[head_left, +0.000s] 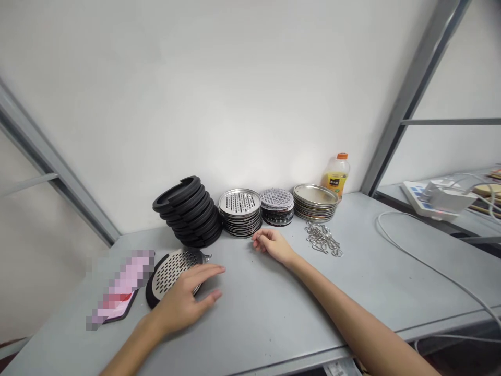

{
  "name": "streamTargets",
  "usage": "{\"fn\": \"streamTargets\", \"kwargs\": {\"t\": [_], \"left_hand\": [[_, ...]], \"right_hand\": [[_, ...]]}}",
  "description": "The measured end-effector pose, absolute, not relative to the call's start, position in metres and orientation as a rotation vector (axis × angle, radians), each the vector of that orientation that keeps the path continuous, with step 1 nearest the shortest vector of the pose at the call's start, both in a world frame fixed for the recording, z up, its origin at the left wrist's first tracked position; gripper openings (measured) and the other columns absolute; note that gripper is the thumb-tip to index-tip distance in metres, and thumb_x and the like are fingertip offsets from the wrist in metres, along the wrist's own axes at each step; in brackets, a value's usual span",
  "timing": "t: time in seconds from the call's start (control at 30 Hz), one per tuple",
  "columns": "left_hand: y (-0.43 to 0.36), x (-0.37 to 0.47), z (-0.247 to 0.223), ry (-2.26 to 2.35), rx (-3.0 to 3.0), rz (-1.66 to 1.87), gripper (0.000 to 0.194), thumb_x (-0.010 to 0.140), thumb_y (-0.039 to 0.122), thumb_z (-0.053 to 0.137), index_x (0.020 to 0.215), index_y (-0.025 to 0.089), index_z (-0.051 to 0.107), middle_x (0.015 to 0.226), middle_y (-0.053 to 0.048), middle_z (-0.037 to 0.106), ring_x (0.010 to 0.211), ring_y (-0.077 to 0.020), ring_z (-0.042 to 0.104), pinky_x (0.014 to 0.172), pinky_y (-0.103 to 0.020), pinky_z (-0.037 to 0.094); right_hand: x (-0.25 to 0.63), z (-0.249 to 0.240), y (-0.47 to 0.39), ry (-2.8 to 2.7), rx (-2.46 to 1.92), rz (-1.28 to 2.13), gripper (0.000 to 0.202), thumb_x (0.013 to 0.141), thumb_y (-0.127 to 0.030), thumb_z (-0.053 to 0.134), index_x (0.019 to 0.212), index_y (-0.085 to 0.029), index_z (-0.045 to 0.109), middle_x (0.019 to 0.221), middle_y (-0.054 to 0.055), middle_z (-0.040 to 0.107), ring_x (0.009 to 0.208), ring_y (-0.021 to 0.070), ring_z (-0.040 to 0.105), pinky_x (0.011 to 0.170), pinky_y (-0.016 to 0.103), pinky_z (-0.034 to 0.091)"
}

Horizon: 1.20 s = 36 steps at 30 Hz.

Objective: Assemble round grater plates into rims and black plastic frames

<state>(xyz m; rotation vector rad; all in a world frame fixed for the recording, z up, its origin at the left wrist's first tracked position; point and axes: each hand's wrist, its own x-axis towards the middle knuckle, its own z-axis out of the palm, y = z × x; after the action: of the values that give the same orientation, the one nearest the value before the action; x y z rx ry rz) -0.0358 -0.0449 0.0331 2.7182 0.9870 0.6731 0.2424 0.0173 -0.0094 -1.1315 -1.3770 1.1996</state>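
Note:
My left hand (188, 295) is open, thumb and fingers apart, over the near right edge of a round slotted metal grater disc (170, 274) with a black rim. A small metal hook (207, 257) sticks out at the disc's upper right. My right hand (272, 244) is closed, fingertips curled together, just in front of a stack of metal grater discs (239, 203). Whether its fingers hold anything, I cannot make out. Behind my left hand leans a tall stack of black rings (191, 211). A tangle of metal S-hooks (323, 239) lies right of my right hand.
Against the wall are a shorter stack of grater discs (277, 198), a stack of plain metal discs (316, 195) and an orange-capped bottle (337, 175). A partly blurred pink phone-like item (123, 287) lies left. A white cable (426, 261) crosses the grey table (371, 282).

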Motion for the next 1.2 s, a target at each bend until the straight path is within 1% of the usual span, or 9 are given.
{"fn": "streamTargets", "kwargs": {"t": [0.13,0.27,0.37,0.53,0.73,0.97,1.07,1.13,1.2], "left_hand": [[-0.021,0.009,0.024,0.956,2.664,0.699,0.03,0.089,0.025,0.056,0.119,0.023,0.061,0.119,-0.008,0.064,0.108,-0.0221,0.061,0.095,-0.039,0.051],[-0.016,0.02,0.017,0.965,2.805,0.619,0.032,0.086,0.024,0.06,0.118,0.02,0.06,0.121,-0.01,0.061,0.112,-0.0276,0.056,0.096,-0.047,0.048],[-0.023,0.014,0.013,0.92,2.821,0.617,0.028,0.087,0.023,0.059,0.115,0.02,0.062,0.117,-0.01,0.062,0.108,-0.0266,0.057,0.094,-0.046,0.048],[-0.027,0.009,0.013,0.906,2.778,0.748,0.024,0.088,0.022,0.057,0.111,0.021,0.063,0.109,-0.008,0.065,0.1,-0.0245,0.06,0.089,-0.043,0.051],[-0.022,0.009,0.016,0.893,2.764,0.815,0.02,0.088,0.02,0.056,0.107,0.021,0.064,0.104,-0.007,0.067,0.094,-0.0235,0.062,0.087,-0.041,0.051],[-0.012,-0.007,0.015,0.918,2.703,0.923,0.021,0.089,0.021,0.055,0.107,0.02,0.066,0.102,-0.006,0.07,0.093,-0.0218,0.064,0.086,-0.038,0.051],[-0.003,-0.016,0.013,0.971,2.644,0.935,0.02,0.09,0.022,0.053,0.104,0.021,0.067,0.097,-0.005,0.071,0.089,-0.0201,0.066,0.081,-0.033,0.053],[0.002,-0.02,0.012,1.032,2.61,0.93,0.02,0.091,0.024,0.052,0.101,0.021,0.068,0.095,-0.004,0.072,0.085,-0.0196,0.067,0.076,-0.03,0.053],[0.005,-0.023,0.011,1.077,2.586,0.916,0.021,0.091,0.025,0.051,0.1,0.021,0.069,0.094,-0.004,0.072,0.083,-0.0192,0.067,0.071,-0.028,0.053]], "right_hand": [[0.245,-0.012,0.017,-1.419,-1.152,1.149,0.013,0.074,-0.023,0.047,0.072,-0.018,0.058,0.061,0.0,0.062,0.053,0.013,0.055,0.054,0.026,0.044],[0.246,-0.008,0.012,-1.503,-1.23,0.771,0.019,0.081,-0.029,0.046,0.082,-0.019,0.062,0.069,0.002,0.064,0.059,0.0167,0.056,0.057,0.029,0.043],[0.241,-0.008,0.004,-1.604,-1.267,0.575,0.022,0.084,-0.028,0.045,0.088,-0.02,0.065,0.07,0.003,0.065,0.061,0.0185,0.056,0.059,0.03,0.042],[0.23,-0.014,-0.004,-1.802,-1.238,0.609,0.023,0.083,-0.025,0.045,0.09,-0.022,0.068,0.065,0.002,0.064,0.058,0.0191,0.054,0.061,0.032,0.043],[0.228,-0.014,-0.002,-1.794,-1.294,0.589,0.023,0.082,-0.024,0.045,0.089,-0.021,0.068,0.062,0.002,0.062,0.055,0.0184,0.053,0.059,0.031,0.043],[0.234,-0.007,0.002,-1.774,-1.319,0.367,0.025,0.085,-0.026,0.045,0.093,-0.019,0.068,0.07,0.004,0.067,0.059,0.0185,0.056,0.062,0.032,0.045],[0.244,0.001,0.003,-1.662,-1.357,0.243,0.026,0.086,-0.028,0.045,0.095,-0.02,0.068,0.079,0.006,0.069,0.064,0.0197,0.058,0.064,0.033,0.047],[0.256,0.009,0.006,-1.532,-1.356,0.135,0.027,0.087,-0.03,0.045,0.097,-0.02,0.067,0.087,0.008,0.07,0.07,0.0212,0.06,0.067,0.034,0.049],[0.275,0.017,0.013,-1.382,-1.341,-0.023,0.029,0.087,-0.031,0.044,0.102,-0.019,0.066,0.097,0.01,0.069,0.084,0.0237,0.062,0.076,0.035,0.049]]}}
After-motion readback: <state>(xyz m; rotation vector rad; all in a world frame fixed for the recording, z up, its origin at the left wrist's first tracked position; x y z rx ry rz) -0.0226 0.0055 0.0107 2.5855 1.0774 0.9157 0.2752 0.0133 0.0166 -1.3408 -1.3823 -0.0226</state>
